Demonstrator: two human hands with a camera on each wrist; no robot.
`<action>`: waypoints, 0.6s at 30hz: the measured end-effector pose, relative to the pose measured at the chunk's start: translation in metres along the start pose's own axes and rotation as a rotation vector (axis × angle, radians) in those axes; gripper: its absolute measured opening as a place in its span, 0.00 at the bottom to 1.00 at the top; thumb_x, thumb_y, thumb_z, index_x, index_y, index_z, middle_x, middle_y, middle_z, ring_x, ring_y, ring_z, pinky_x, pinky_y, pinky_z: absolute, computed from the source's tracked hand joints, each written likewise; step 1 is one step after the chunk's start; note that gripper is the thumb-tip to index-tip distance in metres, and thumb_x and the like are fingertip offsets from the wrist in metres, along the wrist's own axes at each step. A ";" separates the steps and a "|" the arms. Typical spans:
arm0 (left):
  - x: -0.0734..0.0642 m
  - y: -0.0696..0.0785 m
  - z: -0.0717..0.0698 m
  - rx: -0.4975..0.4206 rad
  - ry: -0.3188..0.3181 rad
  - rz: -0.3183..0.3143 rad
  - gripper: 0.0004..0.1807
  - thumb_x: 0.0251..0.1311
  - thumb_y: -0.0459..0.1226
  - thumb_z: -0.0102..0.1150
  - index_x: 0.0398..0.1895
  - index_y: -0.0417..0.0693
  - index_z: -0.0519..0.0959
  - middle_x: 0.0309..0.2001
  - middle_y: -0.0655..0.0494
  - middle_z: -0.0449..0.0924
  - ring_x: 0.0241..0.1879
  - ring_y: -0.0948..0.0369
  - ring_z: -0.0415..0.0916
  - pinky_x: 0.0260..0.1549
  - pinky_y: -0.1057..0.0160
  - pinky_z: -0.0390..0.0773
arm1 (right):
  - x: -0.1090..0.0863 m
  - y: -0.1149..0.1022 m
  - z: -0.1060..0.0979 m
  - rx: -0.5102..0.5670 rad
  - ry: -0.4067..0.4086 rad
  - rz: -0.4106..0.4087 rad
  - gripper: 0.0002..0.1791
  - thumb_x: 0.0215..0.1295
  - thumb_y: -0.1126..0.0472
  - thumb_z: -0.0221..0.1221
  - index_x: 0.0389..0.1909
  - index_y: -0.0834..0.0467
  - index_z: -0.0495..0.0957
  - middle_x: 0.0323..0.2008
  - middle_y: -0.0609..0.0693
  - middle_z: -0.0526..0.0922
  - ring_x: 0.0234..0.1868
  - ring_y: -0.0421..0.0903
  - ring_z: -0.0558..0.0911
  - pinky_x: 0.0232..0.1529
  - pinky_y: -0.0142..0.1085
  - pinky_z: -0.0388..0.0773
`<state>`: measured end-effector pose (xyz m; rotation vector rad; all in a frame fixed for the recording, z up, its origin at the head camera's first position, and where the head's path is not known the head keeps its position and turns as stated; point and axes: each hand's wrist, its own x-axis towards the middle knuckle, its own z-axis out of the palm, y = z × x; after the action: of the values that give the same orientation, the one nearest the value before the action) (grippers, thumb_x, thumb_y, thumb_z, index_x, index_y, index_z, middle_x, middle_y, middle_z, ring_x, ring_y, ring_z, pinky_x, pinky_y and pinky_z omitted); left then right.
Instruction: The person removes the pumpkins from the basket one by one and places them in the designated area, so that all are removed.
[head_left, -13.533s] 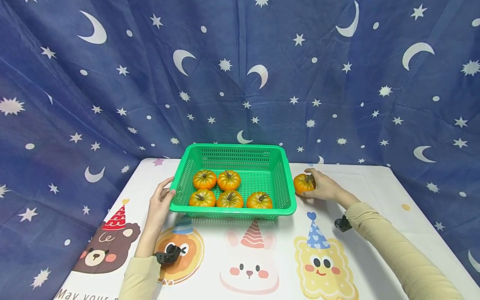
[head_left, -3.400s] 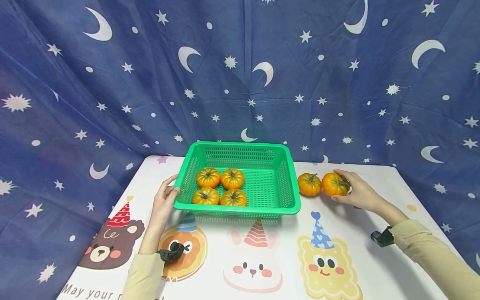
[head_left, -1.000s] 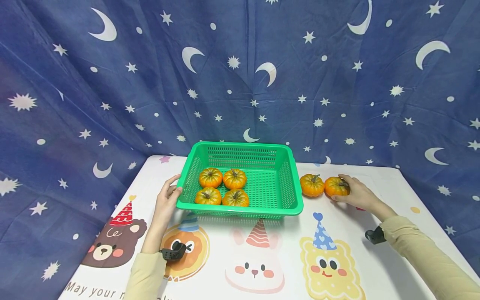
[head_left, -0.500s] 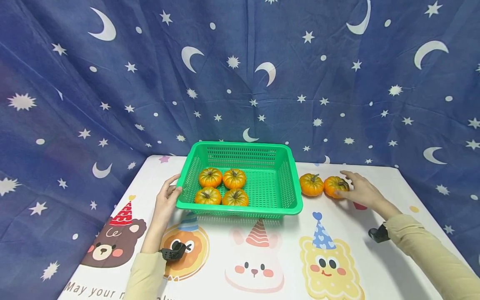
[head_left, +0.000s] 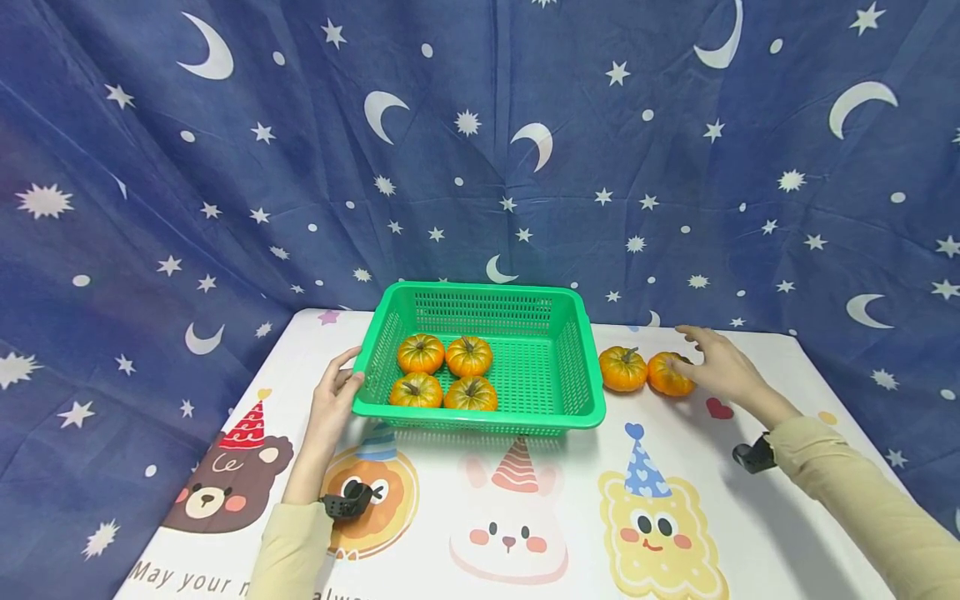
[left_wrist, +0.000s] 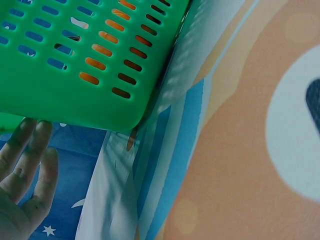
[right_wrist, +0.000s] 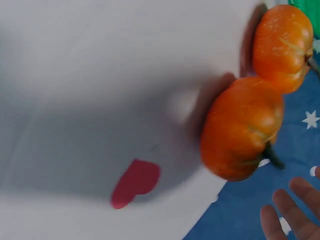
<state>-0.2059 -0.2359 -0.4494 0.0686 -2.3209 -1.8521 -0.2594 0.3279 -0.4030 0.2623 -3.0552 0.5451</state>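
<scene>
A green plastic basket (head_left: 480, 422) stands at mid-table with several small orange pumpkins (head_left: 470, 393) in its left part. My left hand (head_left: 332, 406) touches the rim at the basket's left side; the left wrist view shows fairly straight fingers (left_wrist: 31, 157) with tips against the rim. Right of the basket, two pumpkins sit side by side on the table, a nearer-basket pumpkin (head_left: 622, 369) and an outer pumpkin (head_left: 666, 377). My right hand (head_left: 723, 367) hovers beside the outer pumpkin, fingers spread, holding nothing. Its fingers (right_wrist: 295, 212) appear apart from that pumpkin in the right wrist view.
A white cloth with printed cartoon animals (head_left: 510, 546) and a red heart (head_left: 718, 408) covers the table. Behind it hangs a blue curtain (head_left: 480, 208) with moons and stars. Black wrist cameras (head_left: 348, 502) sit on both wrists.
Earlier, one pumpkin moved from the basket to the table beside another. My right hand has since let go of the outer pumpkin and lifted slightly away. The left hand stays at the basket.
</scene>
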 end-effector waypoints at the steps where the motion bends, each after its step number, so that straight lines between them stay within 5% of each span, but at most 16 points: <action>1: 0.000 0.000 0.000 0.000 0.000 0.001 0.24 0.71 0.41 0.46 0.70 0.56 0.64 0.42 0.61 0.79 0.38 0.70 0.79 0.42 0.74 0.74 | 0.001 -0.002 -0.001 -0.001 0.003 -0.003 0.39 0.63 0.47 0.59 0.68 0.63 0.60 0.59 0.68 0.70 0.57 0.67 0.71 0.51 0.63 0.70; 10: -0.002 0.002 0.001 0.015 0.002 -0.011 0.24 0.71 0.41 0.46 0.70 0.58 0.64 0.45 0.53 0.79 0.39 0.71 0.78 0.43 0.74 0.73 | 0.009 -0.031 -0.008 -0.012 0.021 -0.058 0.39 0.64 0.43 0.58 0.69 0.61 0.62 0.60 0.65 0.71 0.57 0.64 0.71 0.51 0.64 0.69; 18: -0.002 0.003 0.000 -0.004 -0.006 -0.008 0.24 0.72 0.41 0.46 0.70 0.58 0.64 0.40 0.63 0.79 0.38 0.71 0.78 0.42 0.73 0.74 | 0.015 -0.055 -0.010 -0.015 0.043 -0.121 0.36 0.63 0.46 0.59 0.68 0.58 0.64 0.59 0.63 0.72 0.58 0.63 0.71 0.52 0.63 0.69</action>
<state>-0.2038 -0.2346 -0.4464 0.0724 -2.3247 -1.8633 -0.2648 0.2783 -0.3738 0.4258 -2.9761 0.5139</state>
